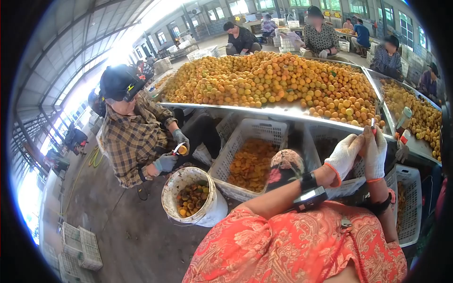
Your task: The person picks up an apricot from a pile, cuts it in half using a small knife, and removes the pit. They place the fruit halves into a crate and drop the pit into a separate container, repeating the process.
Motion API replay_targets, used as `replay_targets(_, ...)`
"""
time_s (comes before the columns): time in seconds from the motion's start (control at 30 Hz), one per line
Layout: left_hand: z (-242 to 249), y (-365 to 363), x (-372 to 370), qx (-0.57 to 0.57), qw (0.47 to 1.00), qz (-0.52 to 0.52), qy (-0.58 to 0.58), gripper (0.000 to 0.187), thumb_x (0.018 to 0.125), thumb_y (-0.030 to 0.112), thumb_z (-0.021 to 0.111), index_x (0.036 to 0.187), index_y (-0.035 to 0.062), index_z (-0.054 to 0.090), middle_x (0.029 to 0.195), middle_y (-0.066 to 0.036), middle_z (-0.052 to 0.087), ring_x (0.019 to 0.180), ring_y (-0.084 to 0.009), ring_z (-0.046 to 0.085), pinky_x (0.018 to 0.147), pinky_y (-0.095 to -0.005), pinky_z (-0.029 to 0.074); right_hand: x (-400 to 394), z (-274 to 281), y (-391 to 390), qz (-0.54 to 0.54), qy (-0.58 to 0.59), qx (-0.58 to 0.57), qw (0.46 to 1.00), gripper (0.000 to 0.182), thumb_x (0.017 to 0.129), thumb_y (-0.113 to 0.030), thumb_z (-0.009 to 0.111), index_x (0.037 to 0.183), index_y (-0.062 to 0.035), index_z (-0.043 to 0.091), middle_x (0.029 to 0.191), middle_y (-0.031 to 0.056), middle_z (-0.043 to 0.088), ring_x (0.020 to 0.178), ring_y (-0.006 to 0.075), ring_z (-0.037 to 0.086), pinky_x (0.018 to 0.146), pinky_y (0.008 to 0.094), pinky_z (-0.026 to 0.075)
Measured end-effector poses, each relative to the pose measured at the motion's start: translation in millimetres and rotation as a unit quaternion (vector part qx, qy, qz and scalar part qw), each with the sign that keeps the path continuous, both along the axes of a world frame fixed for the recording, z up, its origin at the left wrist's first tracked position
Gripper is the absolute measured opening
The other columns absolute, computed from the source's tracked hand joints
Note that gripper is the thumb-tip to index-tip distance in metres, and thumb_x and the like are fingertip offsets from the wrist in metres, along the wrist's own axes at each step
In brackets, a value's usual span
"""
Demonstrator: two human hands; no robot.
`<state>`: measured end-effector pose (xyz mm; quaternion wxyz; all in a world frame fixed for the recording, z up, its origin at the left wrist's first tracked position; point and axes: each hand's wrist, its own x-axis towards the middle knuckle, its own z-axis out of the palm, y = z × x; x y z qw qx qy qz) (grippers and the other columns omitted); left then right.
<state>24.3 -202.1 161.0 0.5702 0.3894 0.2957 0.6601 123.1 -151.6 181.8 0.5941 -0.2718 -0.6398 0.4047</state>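
Both gloved hands up over the crate (pixel 250 155): my left hand (pixel 343 155) and right hand (pixel 375 153) pinched shut together on a small red-tipped knife (pixel 373 125), no fruit in them; I'd guess it's light, stiff, sharp, so grip the handle only

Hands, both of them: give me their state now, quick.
Left hand: gloved, fingers curled, pressed against the right; whether it holds anything cannot be told.
Right hand: gloved, closed on a small red-tipped tool.
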Motion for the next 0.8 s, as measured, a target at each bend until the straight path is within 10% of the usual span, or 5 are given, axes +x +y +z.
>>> replay_targets(0.47,14.9,-18.2,7.9,-0.056,0.994,-0.024,-0.089,0.044,0.102,0.052,0.042,0.101,0.0119,0.059,0.074,0.001,0.054,0.056,-0.0090,0.047,0.047,-0.0243,0.037,-5.3,4.3,-6.9,-0.087,-0.075,0.137,0.984,0.028,0.096,-0.019,0.063,0.078,-0.0008,0.053,0.065,0.0002,0.043,0.064,0.0069,0.036,0.053,0.0257,0.034)
replay_targets(0.8,-0.7,-3.8,5.8,-0.087,0.988,-0.045,-0.121,0.046,0.102,0.053,0.043,0.113,0.0116,0.060,0.090,0.001,0.059,0.069,-0.0111,0.055,0.059,-0.0286,0.047,-7.8,1.0,-6.6,-0.078,-0.079,0.093,0.989,0.027,0.096,-0.016,0.062,0.077,-0.0002,0.053,0.063,0.0012,0.045,0.062,0.0061,0.038,0.052,0.0261,0.035)
